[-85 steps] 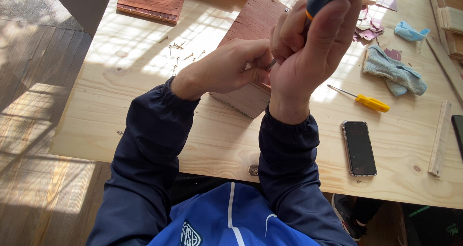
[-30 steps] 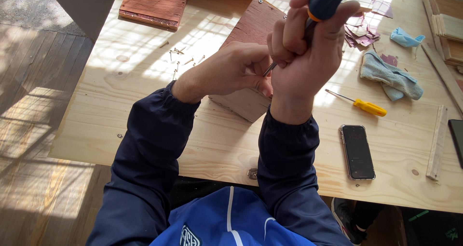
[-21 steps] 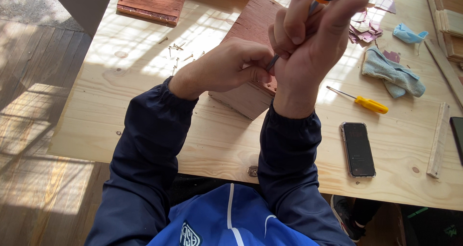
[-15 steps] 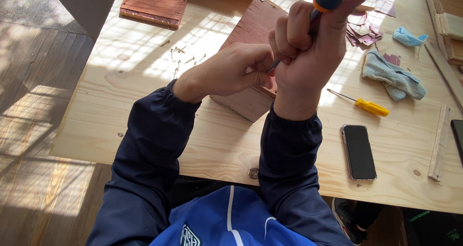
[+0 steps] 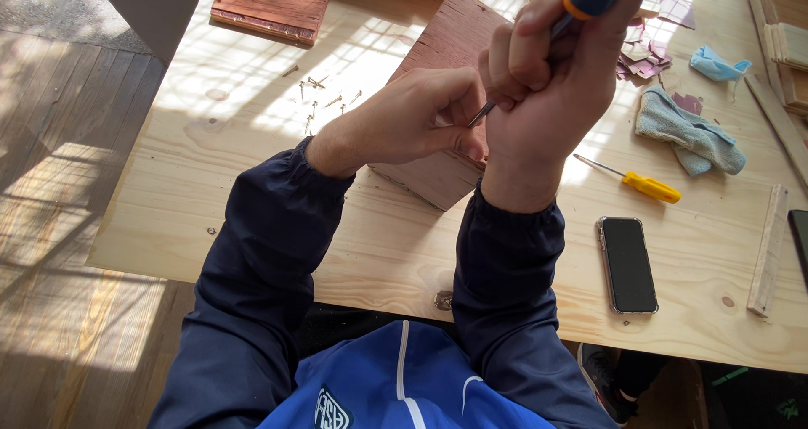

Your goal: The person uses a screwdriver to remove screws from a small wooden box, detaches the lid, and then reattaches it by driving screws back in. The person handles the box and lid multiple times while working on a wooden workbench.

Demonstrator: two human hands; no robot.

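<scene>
The right hand (image 5: 551, 84) is clenched round a dark-handled screwdriver (image 5: 581, 0), its shaft slanting down and left toward the left hand (image 5: 412, 122). The left hand's fingertips (image 5: 467, 139) pinch at the tip, seemingly steadying it. Just beyond and beneath both hands lies the reddish wooden board (image 5: 446, 50) on the bench (image 5: 252, 193).

left hand (image 5: 404, 126) pinching, right hand (image 5: 547, 84) fisted upright

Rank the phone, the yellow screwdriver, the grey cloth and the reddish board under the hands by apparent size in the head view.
1. Reddish board, partly hidden
2. Grey cloth
3. Phone, close to the cloth
4. Yellow screwdriver
</scene>
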